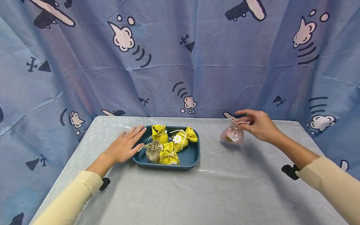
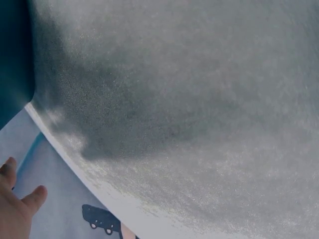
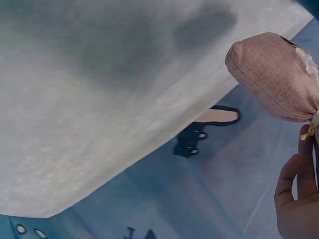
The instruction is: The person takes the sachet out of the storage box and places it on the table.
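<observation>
A pink drawstring pouch (image 1: 232, 136) with a white flower hangs by its gathered neck from my right hand (image 1: 260, 123), whose thumb and fingers pinch it above the table. In the right wrist view the pouch (image 3: 279, 77) sits at the upper right, its tied neck by the fingertips. My left hand (image 1: 125, 144) lies with straight fingers on the left rim of a dark blue tray (image 1: 166, 167). Inside the tray are three yellow pouches (image 1: 169, 154) and one khaki pouch (image 1: 153, 152), the latter close to my left thumb.
A pale grey cloth covers the table (image 1: 180, 197). Behind it and at both sides hangs a blue curtain (image 1: 166, 40) printed with planes and clouds. The table's far edge meets the curtain just beyond the tray and the right hand.
</observation>
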`<state>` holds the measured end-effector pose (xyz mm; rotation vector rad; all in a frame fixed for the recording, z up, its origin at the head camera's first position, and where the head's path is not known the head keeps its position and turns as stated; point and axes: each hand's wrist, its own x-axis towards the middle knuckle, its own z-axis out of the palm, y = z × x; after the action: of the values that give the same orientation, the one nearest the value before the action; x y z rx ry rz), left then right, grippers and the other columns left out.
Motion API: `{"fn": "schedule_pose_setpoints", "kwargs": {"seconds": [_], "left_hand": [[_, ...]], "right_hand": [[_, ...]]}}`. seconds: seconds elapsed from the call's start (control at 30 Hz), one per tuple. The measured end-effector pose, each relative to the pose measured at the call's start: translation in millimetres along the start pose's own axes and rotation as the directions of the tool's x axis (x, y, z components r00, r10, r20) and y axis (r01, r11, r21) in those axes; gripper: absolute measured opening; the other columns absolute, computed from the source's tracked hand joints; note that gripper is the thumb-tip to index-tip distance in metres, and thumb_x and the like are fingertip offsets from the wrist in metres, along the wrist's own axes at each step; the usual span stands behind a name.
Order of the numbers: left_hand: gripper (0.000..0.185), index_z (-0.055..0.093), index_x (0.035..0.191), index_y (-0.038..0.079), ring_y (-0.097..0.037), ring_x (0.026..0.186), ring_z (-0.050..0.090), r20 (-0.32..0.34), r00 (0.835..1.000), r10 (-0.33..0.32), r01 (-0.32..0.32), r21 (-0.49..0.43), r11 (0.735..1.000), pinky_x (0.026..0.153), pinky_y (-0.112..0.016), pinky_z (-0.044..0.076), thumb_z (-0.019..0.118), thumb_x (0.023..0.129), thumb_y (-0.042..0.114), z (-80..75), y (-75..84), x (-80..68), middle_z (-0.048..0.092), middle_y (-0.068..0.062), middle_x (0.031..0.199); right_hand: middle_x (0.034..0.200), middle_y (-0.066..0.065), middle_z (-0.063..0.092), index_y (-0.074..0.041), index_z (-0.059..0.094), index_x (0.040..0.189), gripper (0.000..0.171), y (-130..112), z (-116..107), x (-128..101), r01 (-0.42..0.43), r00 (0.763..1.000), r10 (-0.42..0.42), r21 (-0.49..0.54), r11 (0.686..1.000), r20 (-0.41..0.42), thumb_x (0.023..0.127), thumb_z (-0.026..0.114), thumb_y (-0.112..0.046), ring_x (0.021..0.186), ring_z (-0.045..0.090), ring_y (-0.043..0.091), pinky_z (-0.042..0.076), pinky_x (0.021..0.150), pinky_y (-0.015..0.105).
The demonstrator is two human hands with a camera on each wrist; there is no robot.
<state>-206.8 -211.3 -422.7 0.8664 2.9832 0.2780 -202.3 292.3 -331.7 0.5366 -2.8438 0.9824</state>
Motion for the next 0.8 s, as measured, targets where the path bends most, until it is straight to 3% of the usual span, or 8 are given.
{"fn": "schedule_pose_setpoints", "kwargs": {"seconds": [0.33, 0.8], "left_hand": [[0.066, 0.022, 0.16, 0.013, -0.037, 0.149, 0.02, -0.008, 1.0, 0.004, -0.004, -0.014, 1.0, 0.111, -0.067, 0.023, 0.045, 0.105, 0.04, 0.8, -0.4, 0.0, 0.019, -0.009, 0.165], [0.066, 0.021, 0.16, 0.014, -0.035, 0.149, 0.02, -0.004, 1.0, 0.007, -0.007, -0.006, 1.0, 0.111, -0.066, 0.024, 0.044, 0.105, 0.042, 1.9, -1.9, -0.4, 0.018, -0.008, 0.166]], "right_hand": [[0.107, 0.023, 0.072, 0.004, 0.059, 0.132, 0.046, 27, 5, -9, -0.076, 0.997, 0.076, -0.029, 0.997, 0.022, 0.088, 0.072, 0.0, 0.095, 0.07, 0.037, 0.051, 0.064, 0.024], [0.11, 0.019, 0.072, 0.002, 0.061, 0.13, 0.044, 33, 6, -11, -0.056, 0.998, 0.057, -0.011, 0.998, 0.033, 0.089, 0.074, -0.005, 0.095, 0.069, 0.035, 0.052, 0.068, 0.019]]}}
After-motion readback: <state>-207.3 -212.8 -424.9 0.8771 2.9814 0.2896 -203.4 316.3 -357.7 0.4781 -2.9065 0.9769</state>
